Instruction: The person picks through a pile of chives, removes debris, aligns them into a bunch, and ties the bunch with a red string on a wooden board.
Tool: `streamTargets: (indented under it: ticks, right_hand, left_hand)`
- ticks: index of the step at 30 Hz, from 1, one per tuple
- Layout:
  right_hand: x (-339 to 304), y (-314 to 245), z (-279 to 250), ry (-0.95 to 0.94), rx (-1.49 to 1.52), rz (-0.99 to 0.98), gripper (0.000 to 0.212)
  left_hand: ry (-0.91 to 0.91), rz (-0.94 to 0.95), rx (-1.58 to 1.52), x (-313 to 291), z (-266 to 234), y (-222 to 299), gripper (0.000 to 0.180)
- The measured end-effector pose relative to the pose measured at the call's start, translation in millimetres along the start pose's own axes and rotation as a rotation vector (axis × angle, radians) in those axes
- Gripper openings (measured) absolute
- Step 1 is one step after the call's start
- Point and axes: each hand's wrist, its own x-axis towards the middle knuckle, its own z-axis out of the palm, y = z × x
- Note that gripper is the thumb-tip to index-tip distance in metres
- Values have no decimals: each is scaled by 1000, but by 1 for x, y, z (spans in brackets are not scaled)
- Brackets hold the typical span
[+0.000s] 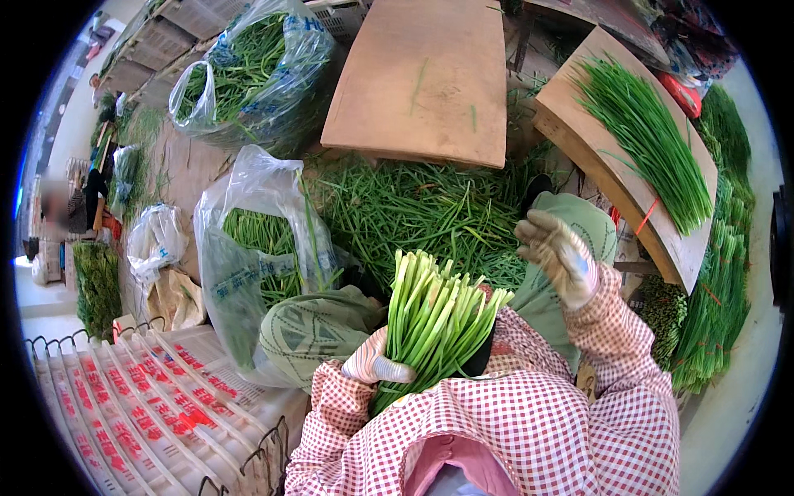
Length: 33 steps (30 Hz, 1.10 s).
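Note:
My left hand (376,362), in a striped work glove, is closed around a thick bunch of garlic chives (438,318). The pale cut ends point up and away from me, and the lower part of the bunch rests against my checked smock. My right hand (561,255), in a soiled light glove, is raised above my right knee with its fingers stretched out and nothing in them. Loose green leaves (413,215) lie in a heap between my knees and beyond them.
A clear plastic bag (240,198) of greens stands by my left knee, with a larger bag (310,74) behind it. Ahead is a wooden board (413,83). Chives (645,140) lie on a right-hand bench (571,107); tied bunches (715,289) line the wall. A wire rack (149,413) stands left.

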Motion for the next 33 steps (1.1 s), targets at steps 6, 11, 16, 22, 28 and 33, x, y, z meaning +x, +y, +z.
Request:
streamTargets:
  ticks: [6,11,16,22,28,33]
  right_hand:
    - [-6,36,79,-201,280,187,123]
    - [36,43,115,-562,393,-157,127]
    - [26,21,130,-482,307,51,114]
    - [12,20,113,-297,174,-60,43]
    - [2,2,116,-240,272,5,30]
    - [5,7,112,-328,208,-124,30]
  left_hand:
    - [66,41,-6,-7,17,13,103]
    - [-45,69,86,-8,33,25,93]
    - [-125,128,57,7,24,-14,92]
    - [-183,56,101,23,40,-9,79]
    - [-212,46,128,29,48,-6,72]
    - [-255,-10,154,27,53,3,69]
